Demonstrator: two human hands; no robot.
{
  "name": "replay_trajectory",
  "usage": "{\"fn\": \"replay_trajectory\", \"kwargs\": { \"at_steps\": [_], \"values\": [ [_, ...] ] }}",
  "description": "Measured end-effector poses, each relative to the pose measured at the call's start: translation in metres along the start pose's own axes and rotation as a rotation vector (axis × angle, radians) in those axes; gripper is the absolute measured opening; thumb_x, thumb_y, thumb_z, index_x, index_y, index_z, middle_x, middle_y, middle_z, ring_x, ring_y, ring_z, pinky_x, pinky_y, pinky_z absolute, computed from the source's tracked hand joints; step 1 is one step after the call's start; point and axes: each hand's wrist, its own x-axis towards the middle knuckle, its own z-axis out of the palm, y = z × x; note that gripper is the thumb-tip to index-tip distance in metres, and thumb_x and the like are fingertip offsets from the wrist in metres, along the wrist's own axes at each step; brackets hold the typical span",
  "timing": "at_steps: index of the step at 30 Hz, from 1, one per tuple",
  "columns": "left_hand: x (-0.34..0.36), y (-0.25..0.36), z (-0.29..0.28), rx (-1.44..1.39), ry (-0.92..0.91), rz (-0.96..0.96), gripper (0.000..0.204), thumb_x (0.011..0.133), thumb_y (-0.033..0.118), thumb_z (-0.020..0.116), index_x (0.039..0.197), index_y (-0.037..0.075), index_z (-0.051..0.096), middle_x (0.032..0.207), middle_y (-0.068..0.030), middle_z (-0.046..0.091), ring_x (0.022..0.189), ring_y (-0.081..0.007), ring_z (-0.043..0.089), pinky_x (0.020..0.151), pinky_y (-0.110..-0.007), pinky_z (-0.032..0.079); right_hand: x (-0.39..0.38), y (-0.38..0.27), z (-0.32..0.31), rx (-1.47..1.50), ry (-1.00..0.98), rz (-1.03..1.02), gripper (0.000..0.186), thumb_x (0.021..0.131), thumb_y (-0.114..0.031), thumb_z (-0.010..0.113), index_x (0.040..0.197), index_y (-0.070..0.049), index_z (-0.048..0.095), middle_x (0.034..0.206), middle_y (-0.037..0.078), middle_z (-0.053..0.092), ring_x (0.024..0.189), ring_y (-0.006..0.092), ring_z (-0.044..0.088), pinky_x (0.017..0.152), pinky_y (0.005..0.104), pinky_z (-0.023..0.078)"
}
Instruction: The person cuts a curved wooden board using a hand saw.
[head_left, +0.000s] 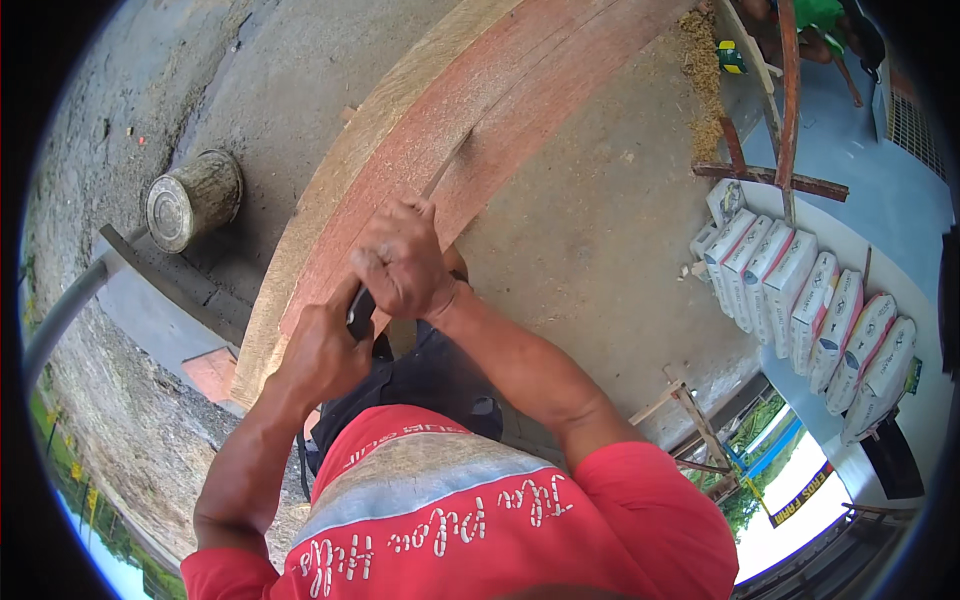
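A long wooden plank [440, 100] runs from near my body up to the top of the view, its middle reddish and its left edge paler. My left hand [325, 345] is closed by the black handle [360, 312] of a tool. Farther up, my right hand [405, 260] is wrapped round the same tool. Beyond my right fingers its thin metal blade [446, 164] points away over the reddish wood. The blade's tip is near a dark mark, and a thin dark line continues from there. My fingers hide the middle of the tool, so its exact kind is unclear.
A dirty bucket [195, 200] lies on its side at left, near a curved grey pipe [65, 310]. Printed sacks [790, 280] stand in a row at right. Wooden posts [785, 110], shavings [705, 85] and a person in green [820, 20] are at upper right.
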Motion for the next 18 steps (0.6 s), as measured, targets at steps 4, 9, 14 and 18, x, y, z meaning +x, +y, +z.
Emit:
{"fn": "replay_trajectory", "kwargs": {
  "at_steps": [4,9,14,18],
  "values": [
    [-0.067,-0.020,-0.007,0.037,0.040,0.048,0.067,0.078,0.000,0.065,0.143,0.002,0.048,0.090,-0.0325,0.069,0.089,-0.0498,0.068,0.078,-0.052,0.056,-0.013,-0.065,0.014,0.127,0.050,0.041,0.026,0.086,-0.026,0.058,0.063,-0.014,0.055,0.063,0.005,0.045,0.067,0.0270,0.049,0.087,0.0448,0.033],
    [0.137,0.022,0.017,0.093,0.102,0.137,0.031,0.079,-0.001,0.058,0.110,-0.006,0.061,0.085,-0.0345,0.066,0.083,-0.0506,0.067,0.075,-0.054,0.052,0.054,0.123,-0.037,-0.180,0.000,-0.105,0.031,0.089,-0.021,0.049,0.060,-0.010,0.048,0.064,0.007,0.051,0.067,0.0296,0.053,0.077,0.0419,0.037],
    [0.082,0.013,0.013,0.023,0.064,0.069,0.041,0.079,0.000,0.059,0.120,-0.005,0.060,0.087,-0.0349,0.066,0.089,-0.0503,0.067,0.078,-0.053,0.052,0.027,0.084,-0.017,-0.096,-0.042,-0.032,0.031,0.090,-0.022,0.049,0.062,-0.010,0.048,0.064,0.006,0.051,0.066,0.0288,0.051,0.079,0.0419,0.035],
    [-0.044,-0.019,0.000,-0.009,0.044,0.086,0.064,0.078,0.002,0.063,0.141,-0.001,0.050,0.086,-0.0324,0.068,0.087,-0.0518,0.067,0.080,-0.051,0.055,-0.012,-0.046,0.010,0.039,0.021,0.035,0.027,0.086,-0.025,0.058,0.063,-0.012,0.054,0.068,0.007,0.048,0.070,0.0253,0.048,0.086,0.0425,0.031]
  ]
}}
